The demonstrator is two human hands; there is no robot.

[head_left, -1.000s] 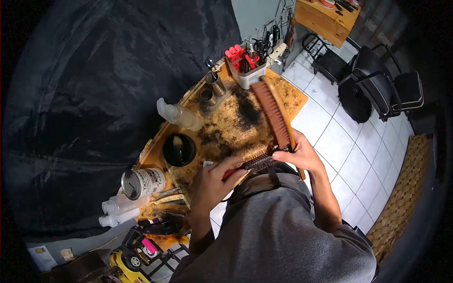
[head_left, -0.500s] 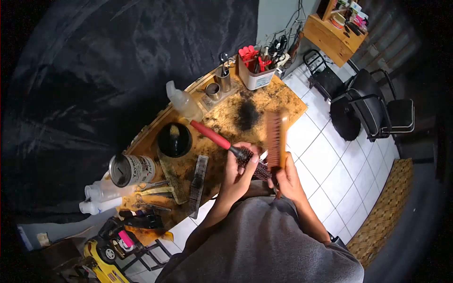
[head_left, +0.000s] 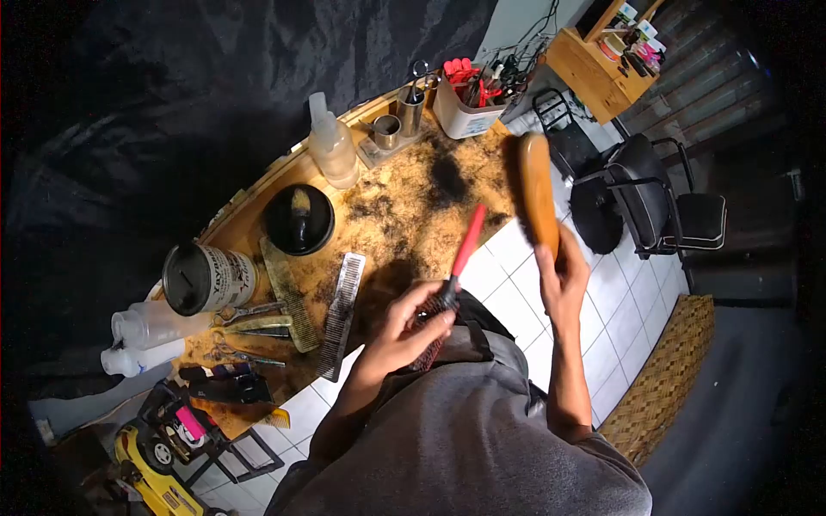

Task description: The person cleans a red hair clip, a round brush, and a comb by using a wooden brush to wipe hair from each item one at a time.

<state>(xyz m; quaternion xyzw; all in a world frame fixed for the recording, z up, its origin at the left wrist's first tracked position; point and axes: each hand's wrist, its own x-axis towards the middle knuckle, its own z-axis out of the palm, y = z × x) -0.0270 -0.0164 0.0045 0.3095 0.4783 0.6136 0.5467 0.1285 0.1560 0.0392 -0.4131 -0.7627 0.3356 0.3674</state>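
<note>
The left hand (head_left: pixel 403 325) holds a round brush (head_left: pixel 447 297) at the near edge of the bench (head_left: pixel 391 230). Its fingers (head_left: pixel 422 303) are curled shut around the bristle barrel, and the red handle points up toward the far right corner. The right hand (head_left: pixel 561 277) holds a wooden brush (head_left: pixel 538 191) above the right edge, fingers closed on its handle, the smooth back facing up. A black comb (head_left: pixel 342 303) lies just left of the left hand. A black bowl (head_left: pixel 298 219), a tin can (head_left: pixel 203 277) and a spray bottle (head_left: pixel 330 151) stand along the left edge. Dark hair clippings (head_left: pixel 449 177) lie near the far edge.
</note>
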